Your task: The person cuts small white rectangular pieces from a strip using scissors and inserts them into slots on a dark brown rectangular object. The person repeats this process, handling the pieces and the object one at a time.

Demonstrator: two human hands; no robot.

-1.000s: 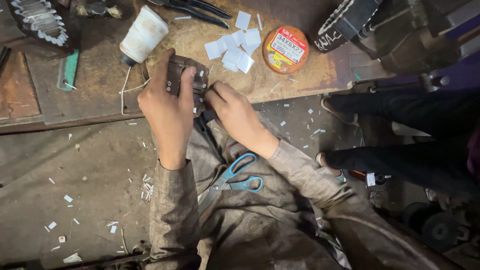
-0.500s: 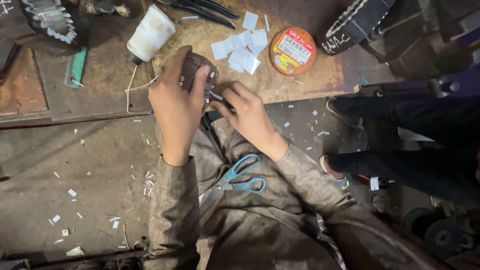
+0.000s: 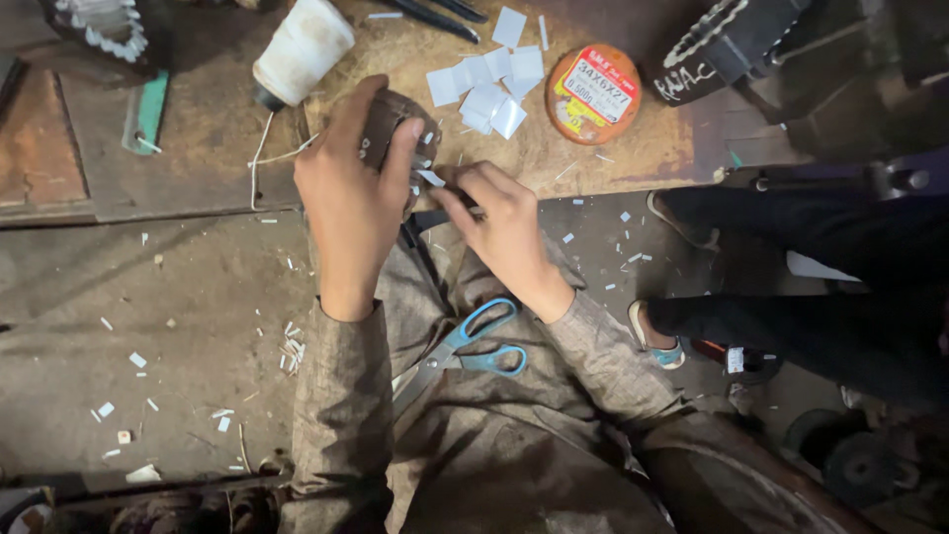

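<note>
Left hand (image 3: 351,188) clamps round the dark core (image 3: 393,124) at the edge of the surface (image 3: 198,158), fingers wrapped over its top. Right hand (image 3: 504,222) pinches a white slip (image 3: 431,178) right against the core's side, fingertips closed on it. Doing this well probably means a steady core and a straight, flat slip, pushed gently so it doesn't crumple. More cut slips (image 3: 484,84) lie just beyond, beside a round orange tin (image 3: 593,94) and a white bottle (image 3: 301,49) on its side. Blue-handled scissors (image 3: 465,346) rest in the lap. The surface is worn wood; paper scraps litter the grimy floor (image 3: 148,346), and another person's legs (image 3: 791,277) stand near, on the right.
</note>
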